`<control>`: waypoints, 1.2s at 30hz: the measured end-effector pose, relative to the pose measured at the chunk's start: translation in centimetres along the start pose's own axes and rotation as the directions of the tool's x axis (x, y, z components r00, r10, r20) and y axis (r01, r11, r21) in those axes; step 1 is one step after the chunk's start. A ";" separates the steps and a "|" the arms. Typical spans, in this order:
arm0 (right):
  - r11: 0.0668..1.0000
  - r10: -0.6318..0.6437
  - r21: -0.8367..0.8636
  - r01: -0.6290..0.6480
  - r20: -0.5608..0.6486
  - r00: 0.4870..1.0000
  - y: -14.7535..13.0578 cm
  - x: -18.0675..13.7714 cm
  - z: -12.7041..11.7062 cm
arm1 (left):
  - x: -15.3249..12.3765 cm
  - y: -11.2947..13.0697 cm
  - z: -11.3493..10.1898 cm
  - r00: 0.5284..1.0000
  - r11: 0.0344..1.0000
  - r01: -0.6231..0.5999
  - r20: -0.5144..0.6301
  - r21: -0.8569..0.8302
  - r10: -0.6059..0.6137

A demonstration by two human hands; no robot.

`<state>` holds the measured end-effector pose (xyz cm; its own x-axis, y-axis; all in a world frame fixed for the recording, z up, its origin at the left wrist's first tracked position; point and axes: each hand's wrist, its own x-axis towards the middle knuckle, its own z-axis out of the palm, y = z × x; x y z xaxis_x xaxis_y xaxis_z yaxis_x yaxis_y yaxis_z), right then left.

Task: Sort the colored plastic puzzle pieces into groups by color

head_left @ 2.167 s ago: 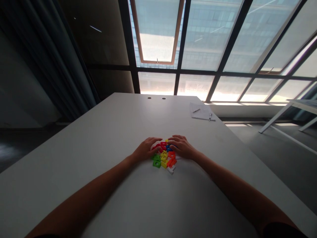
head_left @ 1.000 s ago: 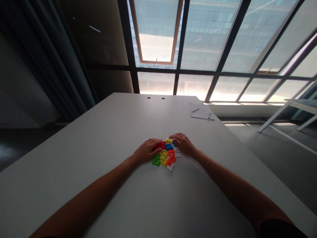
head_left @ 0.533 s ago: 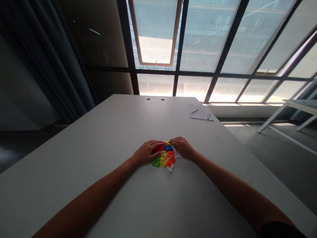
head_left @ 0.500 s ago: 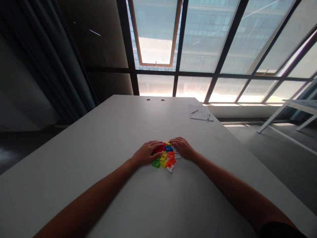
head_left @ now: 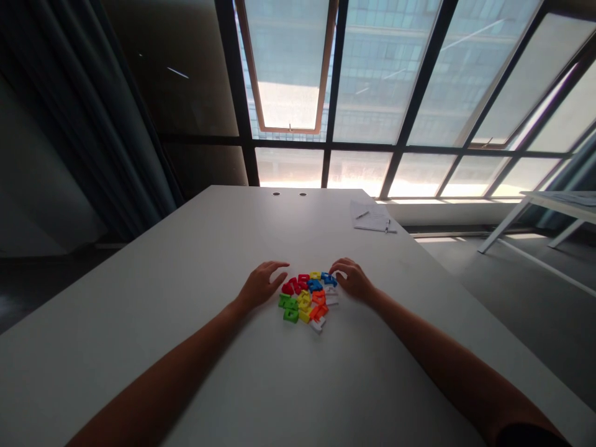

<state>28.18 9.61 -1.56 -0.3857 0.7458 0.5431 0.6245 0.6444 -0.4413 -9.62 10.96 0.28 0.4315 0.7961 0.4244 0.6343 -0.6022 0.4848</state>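
A low cluster of small plastic pieces with cut-outs lies on the white table (head_left: pixel 223 248) between my hands. Red pieces (head_left: pixel 293 285) are at its left, with green pieces (head_left: pixel 289 307) nearer to me. Yellow pieces (head_left: pixel 304 300) fill the middle, orange pieces (head_left: pixel 319 304) and white pieces (head_left: pixel 318 325) the right and front. Just left of the red ones, my left hand (head_left: pixel 261 285) rests open, thumb and fingers apart, holding nothing. My right hand (head_left: pixel 352 279) is at the right edge, fingers curved and apart beside a blue piece (head_left: pixel 329 279); whether the fingertips touch it is unclear.
Paper sheets (head_left: pixel 372 217) with pens on them lie at the table's far right corner. Two round holes (head_left: pixel 276 194) are set near the far edge. Beyond stand tall windows, a dark curtain (head_left: pixel 93 112) at left, and another white table (head_left: pixel 559 198) at right.
My left hand has drawn back left off the red and green pieces, uncovering them. My right hand has shifted slightly right, and the blue piece beside it now shows. The view has tilted a little.
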 end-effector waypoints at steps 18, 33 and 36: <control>0.740 0.511 -0.567 -0.361 0.126 0.850 4.0 4.3 -3.1 | -0.4 -3.2 -0.5 0.991 0.940 0.106 0.048 0.325 -0.128; 0.613 0.597 -0.676 -0.409 0.057 0.800 7.6 12.1 -1.0 | -0.7 -3.3 -0.5 0.991 0.944 0.110 0.043 0.312 -0.130; 0.571 0.627 -0.687 -0.450 0.011 0.779 8.9 12.4 -1.7 | -0.8 -3.4 -0.4 0.992 0.945 0.111 0.030 0.307 -0.126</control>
<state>30.09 24.35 2.47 0.0843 0.9868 0.1384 0.9964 -0.0842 -0.0061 -12.34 12.37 -1.43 0.3673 0.8670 0.3368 0.8443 -0.4627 0.2704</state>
